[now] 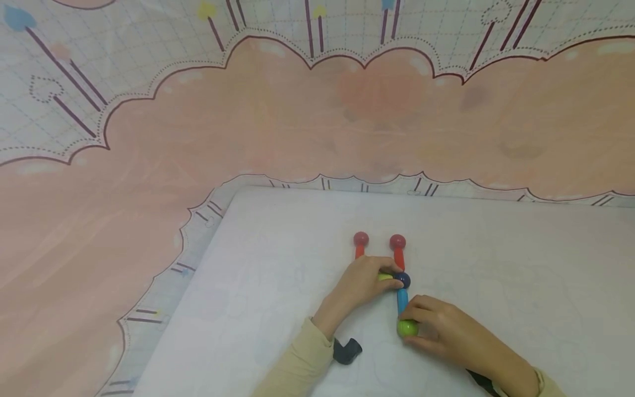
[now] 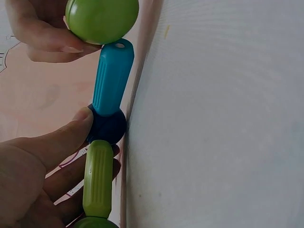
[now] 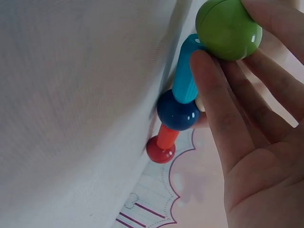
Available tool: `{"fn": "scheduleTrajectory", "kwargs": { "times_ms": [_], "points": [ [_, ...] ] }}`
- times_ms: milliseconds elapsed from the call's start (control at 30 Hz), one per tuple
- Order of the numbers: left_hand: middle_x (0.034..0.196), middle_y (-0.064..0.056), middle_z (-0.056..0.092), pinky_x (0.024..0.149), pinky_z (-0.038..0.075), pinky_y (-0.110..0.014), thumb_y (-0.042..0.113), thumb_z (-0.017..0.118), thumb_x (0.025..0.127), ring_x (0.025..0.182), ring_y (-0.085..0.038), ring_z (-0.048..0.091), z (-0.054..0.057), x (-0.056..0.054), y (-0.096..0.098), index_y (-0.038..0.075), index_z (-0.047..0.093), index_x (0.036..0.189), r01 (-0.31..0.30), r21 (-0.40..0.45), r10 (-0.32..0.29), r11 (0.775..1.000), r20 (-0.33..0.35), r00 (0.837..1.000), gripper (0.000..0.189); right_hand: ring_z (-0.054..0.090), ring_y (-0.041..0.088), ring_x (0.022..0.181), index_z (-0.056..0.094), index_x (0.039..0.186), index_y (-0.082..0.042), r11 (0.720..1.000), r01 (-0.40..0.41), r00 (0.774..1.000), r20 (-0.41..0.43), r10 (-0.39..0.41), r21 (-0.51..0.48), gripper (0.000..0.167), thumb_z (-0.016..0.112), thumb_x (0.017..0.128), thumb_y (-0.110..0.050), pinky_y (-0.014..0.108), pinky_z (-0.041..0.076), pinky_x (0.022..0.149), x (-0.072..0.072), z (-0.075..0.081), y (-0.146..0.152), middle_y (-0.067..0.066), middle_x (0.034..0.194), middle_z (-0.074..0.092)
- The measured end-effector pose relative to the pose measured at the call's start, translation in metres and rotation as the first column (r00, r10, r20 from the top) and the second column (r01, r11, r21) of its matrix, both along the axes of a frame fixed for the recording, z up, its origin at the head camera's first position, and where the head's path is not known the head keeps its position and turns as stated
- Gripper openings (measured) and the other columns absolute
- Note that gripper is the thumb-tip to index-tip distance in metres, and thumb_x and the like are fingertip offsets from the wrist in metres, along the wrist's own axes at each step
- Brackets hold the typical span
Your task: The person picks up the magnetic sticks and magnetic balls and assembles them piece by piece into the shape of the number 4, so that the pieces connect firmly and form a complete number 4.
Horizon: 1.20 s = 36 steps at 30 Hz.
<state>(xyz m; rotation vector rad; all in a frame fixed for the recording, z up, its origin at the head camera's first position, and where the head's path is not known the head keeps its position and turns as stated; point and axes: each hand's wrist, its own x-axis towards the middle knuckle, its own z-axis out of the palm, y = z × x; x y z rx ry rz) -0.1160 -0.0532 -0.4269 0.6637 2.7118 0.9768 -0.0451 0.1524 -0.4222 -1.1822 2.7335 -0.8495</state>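
Observation:
Between its thumb and fingers, my left hand [image 1: 359,281] pinches a dark blue ball [image 1: 405,280]. My right hand [image 1: 446,331] pinches a bright green ball [image 1: 408,328] nearer to me. A light blue stick [image 1: 402,301] joins these two balls. From the dark blue ball a yellow-green stick [image 2: 98,180] runs to another green ball [image 2: 95,223], partly cut off in the left wrist view. Beyond the hands, a red stick [image 1: 399,259] links the dark blue ball to a red ball [image 1: 397,242]. A second red ball [image 1: 361,239] tops another red stick [image 1: 359,252], whose lower end my left hand hides.
A white tabletop [image 1: 248,275] lies under the pieces. Its far and left edges border a peach cloth [image 1: 297,121] with cloud outlines and lines. A black curved object [image 1: 347,351] shows beside my left wrist, and a dark piece [image 1: 482,381] under my right wrist.

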Motion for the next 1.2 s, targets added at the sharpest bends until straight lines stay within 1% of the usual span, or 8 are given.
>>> {"fn": "scheduleTrajectory", "kwargs": {
  "times_ms": [167, 267, 367, 500, 600, 833, 1067, 1200],
  "points": [
    [0.103, 0.011, 0.075, 0.093, 0.05, -0.017, 0.033, 0.076, 0.088, 0.098, -0.001, 0.065, 0.0006, 0.0006, -0.0002, 0.021, 0.074, 0.11, 0.004, -0.004, -0.004, 1.0, -0.003, 1.0, 0.025, 0.056, -0.001, 0.086, 0.073, 0.102, -0.02, 1.0, -0.016, 1.0, 0.005, 0.016, -0.004, 0.024, 0.082, 0.082, -0.029, 0.021, 0.057, 0.076, 0.0004, -0.0028, 0.0003, -0.015, 0.1, 0.058],
    [0.103, 0.011, 0.075, 0.093, 0.05, -0.018, 0.033, 0.076, 0.088, 0.099, -0.001, 0.065, 0.0011, 0.0009, -0.0003, 0.021, 0.074, 0.11, 0.004, -0.002, -0.004, 1.0, -0.003, 1.0, 0.025, 0.054, -0.002, 0.085, 0.072, 0.104, -0.018, 1.0, -0.007, 1.0, 0.014, 0.007, 0.002, 0.028, 0.081, 0.082, -0.031, 0.019, 0.056, 0.075, 0.0006, -0.0035, 0.0001, -0.015, 0.101, 0.057],
    [0.103, 0.011, 0.075, 0.093, 0.05, -0.017, 0.033, 0.076, 0.088, 0.099, -0.001, 0.065, 0.0001, 0.0008, -0.0004, 0.021, 0.074, 0.11, 0.005, -0.002, -0.005, 1.0, -0.008, 1.0, 0.025, 0.053, -0.002, 0.085, 0.072, 0.107, -0.016, 1.0, 0.014, 0.999, 0.034, -0.015, 0.023, 0.032, 0.08, 0.083, -0.035, 0.018, 0.055, 0.073, 0.0005, -0.0029, -0.0002, -0.014, 0.101, 0.056],
    [0.103, 0.011, 0.075, 0.092, 0.05, -0.017, 0.033, 0.075, 0.088, 0.098, -0.002, 0.065, -0.0015, 0.0011, -0.0006, 0.021, 0.074, 0.109, 0.009, -0.005, -0.01, 1.0, -0.017, 1.0, 0.025, 0.05, -0.002, 0.082, 0.072, 0.111, -0.015, 0.996, 0.044, 0.995, 0.081, -0.051, 0.078, 0.04, 0.077, 0.083, -0.044, 0.017, 0.054, 0.072, -0.0008, -0.0015, -0.0007, -0.012, 0.1, 0.054],
    [0.103, 0.011, 0.075, 0.092, 0.05, -0.017, 0.033, 0.075, 0.088, 0.098, -0.002, 0.065, -0.0013, 0.0015, -0.0007, 0.021, 0.074, 0.11, 0.012, -0.005, -0.012, 1.0, -0.02, 1.0, 0.025, 0.049, -0.001, 0.082, 0.072, 0.113, -0.016, 0.991, 0.06, 0.992, 0.1, -0.072, 0.116, 0.045, 0.075, 0.083, -0.049, 0.017, 0.054, 0.072, -0.0019, -0.0013, -0.0011, -0.012, 0.099, 0.054],
    [0.104, 0.01, 0.075, 0.093, 0.05, -0.017, 0.033, 0.075, 0.088, 0.099, -0.002, 0.066, 0.0, 0.0017, -0.0008, 0.021, 0.074, 0.11, 0.009, 0.001, -0.009, 1.0, -0.025, 1.0, 0.025, 0.054, 0.003, 0.089, 0.071, 0.118, -0.018, 0.981, 0.077, 0.993, 0.074, -0.091, 0.18, 0.055, 0.069, 0.083, -0.061, 0.028, 0.058, 0.082, -0.0024, -0.0027, -0.0023, -0.011, 0.103, 0.06],
    [0.103, 0.01, 0.075, 0.092, 0.05, -0.016, 0.033, 0.075, 0.088, 0.098, -0.002, 0.065, -0.0012, 0.001, -0.0004, 0.021, 0.074, 0.109, 0.016, -0.004, -0.016, 1.0, -0.03, 0.999, 0.025, 0.054, 0.003, 0.09, 0.072, 0.116, -0.018, 0.98, 0.084, 0.995, 0.044, -0.094, 0.179, 0.049, 0.075, 0.083, -0.052, 0.029, 0.057, 0.082, -0.0017, -0.003, -0.003, -0.011, 0.103, 0.06],
    [0.104, 0.011, 0.075, 0.093, 0.05, -0.016, 0.033, 0.075, 0.088, 0.097, -0.002, 0.065, -0.0006, 0.001, -0.0008, 0.021, 0.074, 0.11, 0.016, -0.005, -0.016, 1.0, -0.029, 0.999, 0.025, 0.054, 0.002, 0.09, 0.072, 0.116, -0.019, 0.981, 0.087, 0.995, 0.04, -0.096, 0.173, 0.049, 0.075, 0.082, -0.053, 0.028, 0.057, 0.081, -0.0013, -0.0029, -0.0033, -0.012, 0.103, 0.06]
  ]
}}
